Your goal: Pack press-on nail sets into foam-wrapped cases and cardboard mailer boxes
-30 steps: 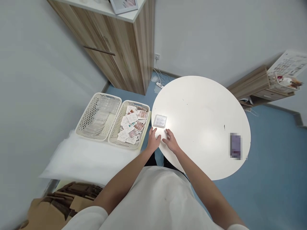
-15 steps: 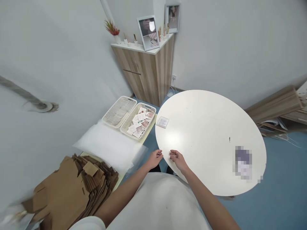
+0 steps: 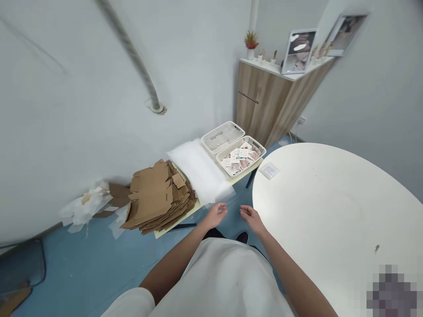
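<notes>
My left hand (image 3: 215,215) hovers in front of my body with loosely bent fingers and nothing in it. Close by it lies the near end of a stack of white foam sheets (image 3: 200,169). Across a small gap, my right hand (image 3: 252,217) is also empty, its fingers slightly curled, near the left edge of the round white table (image 3: 313,198). On that table's far left rim rests a small clear flat case (image 3: 269,170). Left of the foam sheets is a pile of flat brown cardboard boxes (image 3: 155,193).
A white basket (image 3: 263,151) holds several printed cards, beside another white basket (image 3: 208,141) with clear plastic pieces. They stand on a narrow yellowish table (image 3: 160,234). A wooden cabinet (image 3: 264,97) fills the corner. Crumpled white wrapping (image 3: 87,204) lies by the wall.
The view has turned left, so the baskets, foam sheets and cardboard now sit nearer the middle and the round table farther right. Both hands stay empty before my body.
</notes>
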